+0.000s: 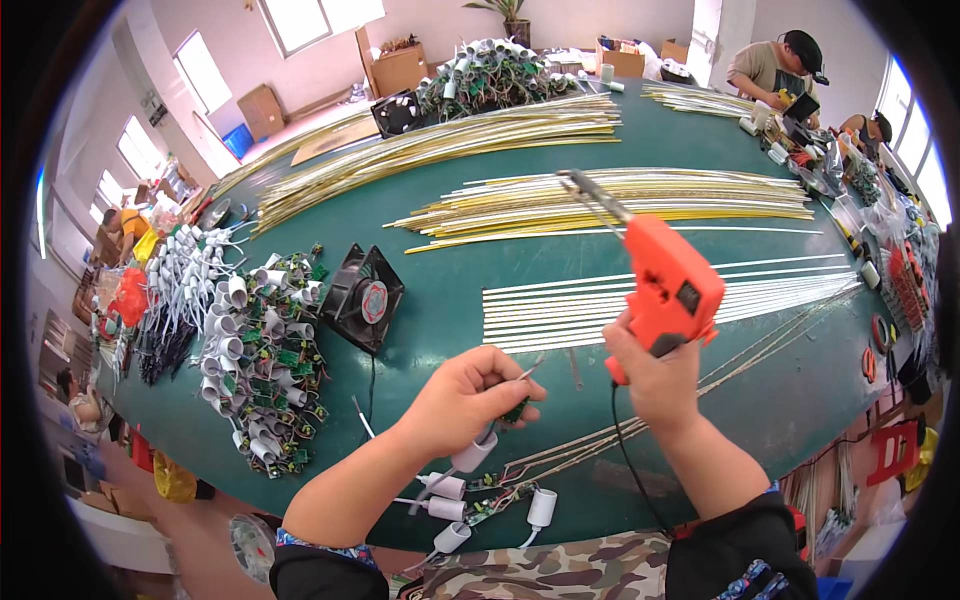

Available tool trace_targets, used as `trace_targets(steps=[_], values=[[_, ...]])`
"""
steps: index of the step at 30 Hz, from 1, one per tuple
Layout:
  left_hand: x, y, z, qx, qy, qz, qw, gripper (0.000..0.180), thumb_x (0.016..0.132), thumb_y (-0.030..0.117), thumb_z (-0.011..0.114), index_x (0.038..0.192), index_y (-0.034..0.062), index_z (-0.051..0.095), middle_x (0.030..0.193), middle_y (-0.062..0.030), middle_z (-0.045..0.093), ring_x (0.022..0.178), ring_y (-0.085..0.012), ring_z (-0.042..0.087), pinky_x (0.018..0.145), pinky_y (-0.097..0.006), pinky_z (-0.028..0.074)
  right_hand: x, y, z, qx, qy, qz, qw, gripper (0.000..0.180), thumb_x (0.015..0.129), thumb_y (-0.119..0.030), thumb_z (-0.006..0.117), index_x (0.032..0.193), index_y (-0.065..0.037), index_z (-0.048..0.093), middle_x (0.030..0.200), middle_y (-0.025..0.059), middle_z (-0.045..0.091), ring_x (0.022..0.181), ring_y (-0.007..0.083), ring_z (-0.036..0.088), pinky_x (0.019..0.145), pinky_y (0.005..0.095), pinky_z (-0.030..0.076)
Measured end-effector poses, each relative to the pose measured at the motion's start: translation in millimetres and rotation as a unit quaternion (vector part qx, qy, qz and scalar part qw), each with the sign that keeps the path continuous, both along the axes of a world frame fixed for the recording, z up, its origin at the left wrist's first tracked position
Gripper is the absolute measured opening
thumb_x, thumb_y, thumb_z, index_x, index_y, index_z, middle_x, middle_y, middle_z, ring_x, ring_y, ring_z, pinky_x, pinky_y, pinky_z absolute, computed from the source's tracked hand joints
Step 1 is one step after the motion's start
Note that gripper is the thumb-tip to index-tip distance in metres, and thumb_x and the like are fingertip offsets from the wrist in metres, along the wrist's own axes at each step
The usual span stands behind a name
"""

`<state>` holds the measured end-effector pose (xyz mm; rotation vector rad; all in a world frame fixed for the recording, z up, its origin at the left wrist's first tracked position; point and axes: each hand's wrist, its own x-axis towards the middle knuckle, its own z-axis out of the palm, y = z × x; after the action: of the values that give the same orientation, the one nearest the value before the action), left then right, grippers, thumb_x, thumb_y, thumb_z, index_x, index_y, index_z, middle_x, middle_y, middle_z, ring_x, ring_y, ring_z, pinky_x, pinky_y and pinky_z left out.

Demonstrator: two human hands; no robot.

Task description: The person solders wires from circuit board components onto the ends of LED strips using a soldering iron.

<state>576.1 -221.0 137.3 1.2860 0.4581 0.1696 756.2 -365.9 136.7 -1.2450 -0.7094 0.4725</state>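
two fans (363, 297), strip bundles (620, 200) beyond orange soldering gun (668, 290)

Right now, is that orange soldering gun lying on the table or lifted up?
Lifted up. The right hand grips the orange soldering gun by its handle, above the green table, with its metal tip pointing up and away.
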Motion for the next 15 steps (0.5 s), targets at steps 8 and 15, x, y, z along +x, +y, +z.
trace_targets(steps=[8, 15], values=[[-12.2, 20.3, 7.9, -0.002, 0.028, 0.015, 0.999, 0.008, 0.101, 0.007, 0.06, 0.101, 0.0011, 0.055, 0.109, -0.0154, 0.071, 0.089, -0.0171, 0.071, 0.075, -0.031, 0.059, 8.0, -27.0, -17.5, -0.029, 0.011, 0.026, 0.999, 0.029, 0.085, 0.002, 0.069, 0.11, -0.001, 0.056, 0.083, 0.0012, 0.061, 0.07, 0.0085, 0.057, 0.063, 0.0255, 0.049], [-17.7, 44.2, 38.3, 0.506, 0.12, 0.021, 0.854, 0.009, 0.093, 0.009, 0.065, 0.093, 0.0024, 0.059, 0.083, -0.0141, 0.07, 0.07, -0.0314, 0.068, 0.06, -0.036, 0.053, 5.1, -41.9, -26.4, -0.059, 0.031, 0.053, 0.996, 0.027, 0.09, 0.001, 0.069, 0.113, -0.001, 0.056, 0.091, 0.0007, 0.062, 0.08, 0.0068, 0.057, 0.07, 0.0252, 0.047]])
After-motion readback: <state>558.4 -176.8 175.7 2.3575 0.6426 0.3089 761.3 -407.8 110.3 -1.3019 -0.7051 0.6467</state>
